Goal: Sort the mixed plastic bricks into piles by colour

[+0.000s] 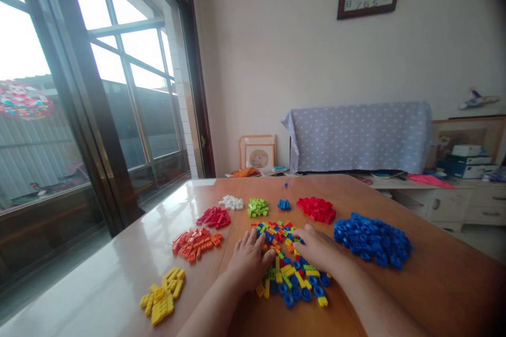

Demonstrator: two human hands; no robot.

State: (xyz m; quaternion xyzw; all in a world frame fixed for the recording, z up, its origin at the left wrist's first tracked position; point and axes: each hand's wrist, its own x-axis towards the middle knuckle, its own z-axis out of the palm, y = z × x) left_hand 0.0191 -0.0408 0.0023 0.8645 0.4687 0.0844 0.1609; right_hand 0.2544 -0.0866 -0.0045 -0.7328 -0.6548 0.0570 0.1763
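A pile of mixed coloured toy bricks [286, 274] lies on the table in front of me, with yellow, green, orange, red and blue pieces and several blue rings. My left hand [250, 259] rests at the pile's left edge, fingers spread and palm down. At the upper right of the pile is my right hand [315, 246], its fingers reaching over the bricks; the fingertips are partly hidden, and I cannot tell if they pinch a piece. Nearest the right hand are a red brick pile [316, 209] and a large blue pile [371, 239].
Sorted piles ring the mixed one: yellow bricks [163, 295], orange bricks [196, 244], dark red bricks [213, 217], white bricks [231, 202], lime green bricks [258, 207] and a small blue group [283, 205]. One blue piece [285, 185] sits near the far edge of the wooden table [427, 295].
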